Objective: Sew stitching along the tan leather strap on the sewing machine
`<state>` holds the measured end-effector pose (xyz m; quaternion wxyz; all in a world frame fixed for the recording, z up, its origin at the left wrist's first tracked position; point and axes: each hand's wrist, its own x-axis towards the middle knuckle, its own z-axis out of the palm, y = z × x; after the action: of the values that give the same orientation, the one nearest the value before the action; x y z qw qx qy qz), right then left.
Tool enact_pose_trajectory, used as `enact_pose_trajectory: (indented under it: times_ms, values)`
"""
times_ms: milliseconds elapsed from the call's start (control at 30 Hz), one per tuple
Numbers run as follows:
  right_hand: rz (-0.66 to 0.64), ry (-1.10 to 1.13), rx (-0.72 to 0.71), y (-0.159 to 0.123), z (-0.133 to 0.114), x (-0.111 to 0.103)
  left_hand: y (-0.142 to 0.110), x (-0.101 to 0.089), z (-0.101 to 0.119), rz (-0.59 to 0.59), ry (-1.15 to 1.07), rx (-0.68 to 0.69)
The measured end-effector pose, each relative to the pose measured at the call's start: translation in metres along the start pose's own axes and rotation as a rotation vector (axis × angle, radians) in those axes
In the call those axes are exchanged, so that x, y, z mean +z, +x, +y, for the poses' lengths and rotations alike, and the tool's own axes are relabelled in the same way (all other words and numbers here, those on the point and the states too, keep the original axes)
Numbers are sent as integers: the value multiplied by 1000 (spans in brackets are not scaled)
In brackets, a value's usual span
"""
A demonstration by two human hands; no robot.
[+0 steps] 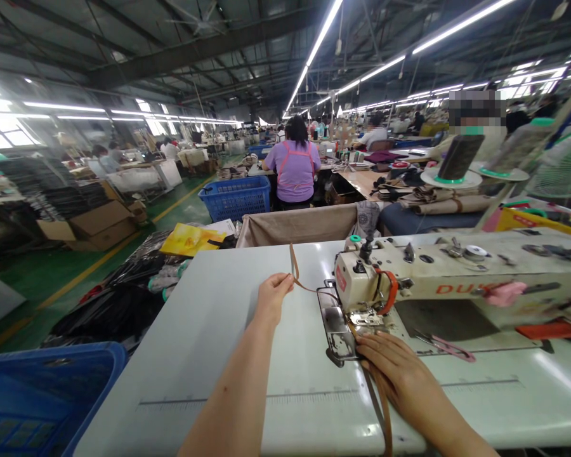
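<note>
A sewing machine [409,273] stands on the right of the white table. A narrow brown strap [384,406] runs from the table's front edge, under my right hand [393,365], to the needle area. My right hand lies flat over the strap, fingers stretched toward the presser foot. Behind the machine head, a thin brown strip leads out to the left. My left hand [276,293] pinches this strip between thumb and fingers, and its free end stands up beyond them. Pink-handled scissors [452,348] lie on the machine bed, right of my right hand.
Thread cones [460,155] stand above the machine. Beyond the table is a beige cloth-lined bin [299,225]. A blue basket [52,393] sits at the front left, near black plastic bags [109,304]. A person in a purple shirt [295,168] sits ahead, back turned.
</note>
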<state>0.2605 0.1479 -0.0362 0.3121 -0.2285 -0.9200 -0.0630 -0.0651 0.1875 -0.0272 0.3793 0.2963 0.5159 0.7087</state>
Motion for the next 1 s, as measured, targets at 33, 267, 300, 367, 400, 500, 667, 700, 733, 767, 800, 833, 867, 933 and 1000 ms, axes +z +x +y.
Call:
enact_pose_trajectory:
  times_ms: [33, 267, 300, 367, 400, 500, 667, 700, 733, 767, 800, 833, 867, 933, 1000]
  values:
    - [-2, 1, 4, 0, 0, 0, 1, 0, -1, 8, -20, -23]
    - [-14, 18, 16, -1, 0, 0, 4, -3, -3, 52, -150, -98]
    - [-15, 17, 12, -1, 0, 1, 3, -3, -3, 61, -159, -106]
    - [-18, 15, 5, -1, 1, 1, 3, -3, -2, 81, -169, -116]
    - [-22, 15, 3, -1, 1, 1, 2, -4, -1, 88, -171, -116]
    - [-30, 15, 2, -1, 2, 2, 2, -3, -1, 96, -163, -99]
    - [-36, 27, 15, 0, 1, 1, 2, -3, 1, 79, -88, -60]
    - [-38, 38, 24, 0, 0, 0, 2, -3, 2, 69, -65, -52]
    - [-41, 51, 32, 0, -1, 0, 1, -3, 2, 59, -36, -44]
    - [-46, 64, 42, 0, -2, -1, 1, -4, 3, 52, -2, -38]
    - [-52, 76, 52, 0, -4, -1, 0, -4, 4, 50, 40, -33]
    - [-57, 87, 63, 0, -5, -2, 0, -5, 4, 53, 89, -29]
    - [-64, 96, 73, 0, -6, -2, 0, -5, 4, 56, 142, -24]
    - [-81, 112, 94, 1, -8, -2, -1, -6, 4, 53, 245, -9]
    - [-87, 125, 104, 0, -9, -3, -2, -6, 5, 43, 336, 17]
